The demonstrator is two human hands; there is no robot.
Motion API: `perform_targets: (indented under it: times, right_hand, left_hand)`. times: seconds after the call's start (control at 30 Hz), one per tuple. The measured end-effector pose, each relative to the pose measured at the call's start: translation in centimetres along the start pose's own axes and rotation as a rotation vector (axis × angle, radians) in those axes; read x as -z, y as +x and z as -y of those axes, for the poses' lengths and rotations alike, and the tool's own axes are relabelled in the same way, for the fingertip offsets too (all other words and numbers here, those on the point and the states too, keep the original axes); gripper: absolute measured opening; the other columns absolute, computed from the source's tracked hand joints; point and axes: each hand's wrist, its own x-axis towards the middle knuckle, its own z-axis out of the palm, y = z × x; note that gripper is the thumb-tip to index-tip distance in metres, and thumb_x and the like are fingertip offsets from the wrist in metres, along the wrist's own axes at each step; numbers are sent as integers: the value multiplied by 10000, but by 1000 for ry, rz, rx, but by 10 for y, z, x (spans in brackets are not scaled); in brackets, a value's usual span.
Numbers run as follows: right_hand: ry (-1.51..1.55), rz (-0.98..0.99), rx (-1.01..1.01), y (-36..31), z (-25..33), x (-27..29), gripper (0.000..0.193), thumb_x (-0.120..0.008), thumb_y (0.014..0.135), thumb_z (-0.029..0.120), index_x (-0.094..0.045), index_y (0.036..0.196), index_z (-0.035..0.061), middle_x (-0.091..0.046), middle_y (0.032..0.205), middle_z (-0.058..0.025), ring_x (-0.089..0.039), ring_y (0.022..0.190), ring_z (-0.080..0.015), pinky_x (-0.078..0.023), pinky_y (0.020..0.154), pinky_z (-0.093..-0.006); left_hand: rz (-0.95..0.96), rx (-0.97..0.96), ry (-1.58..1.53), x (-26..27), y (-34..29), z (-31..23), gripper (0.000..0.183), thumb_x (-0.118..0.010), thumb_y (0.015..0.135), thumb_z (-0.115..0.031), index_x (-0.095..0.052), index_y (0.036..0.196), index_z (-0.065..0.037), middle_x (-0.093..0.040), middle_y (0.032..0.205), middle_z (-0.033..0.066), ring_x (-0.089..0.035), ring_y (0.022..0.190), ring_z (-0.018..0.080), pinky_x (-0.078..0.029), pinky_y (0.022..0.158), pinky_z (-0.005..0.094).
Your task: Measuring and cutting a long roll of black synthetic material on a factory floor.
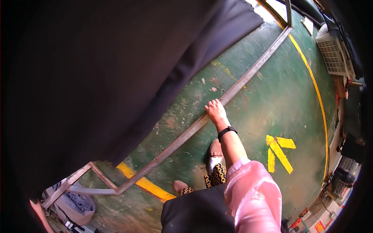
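Observation:
My right hand point(216, 110) is closed round a long grey metal bar point(256, 68), its fingers curled over the edge facing the cloth. Fine teeth run along that edge. The bar slants from lower left to upper right and joins other frame pieces at both ends. A large dark cloth point(116, 77) covers the upper left, with its loose edge beyond the bar. At the lower left rim a bare forearm point(42, 217), apparently my left, reaches up beside the frame's corner. Its hand is lost in the dark there, so its fingers cannot be made out.
The green floor point(248, 128) bears yellow lines and a yellow arrow point(279, 151). A grey sack point(79, 207) of bundled material sits by the lower left frame corner. A white plastic basket point(332, 52) and piled items line the right side. My shoes point(216, 149) stand below the bar.

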Motion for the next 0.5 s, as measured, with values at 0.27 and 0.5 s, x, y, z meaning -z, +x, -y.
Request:
perform_targets:
  times: [0.27, 0.5]
  right_hand:
    - [378, 119, -148, -72, 30, 92, 744, -758, 641, 288, -416, 1284, 132, -563, 1103, -128, -530, 1053, -315, -444, 874, -423]
    - [880, 134, -102, -169, 96, 279, 443, -654, 728, 219, -549, 1155, 164, -641, 1049, -43, -569, 972, -268, -478, 837, -359]
  left_hand:
    - [64, -119, -178, -45, -24, -84, 477, -573, 681, 83, -530, 1148, -8, -602, 1062, 111, -555, 1034, 189, -392, 935, 313]
    - [13, -341, -305, 10, -38, -181, 295, -645, 556, 15, -597, 840, -48, -612, 843, 135, -586, 828, 344, -461, 731, 377]
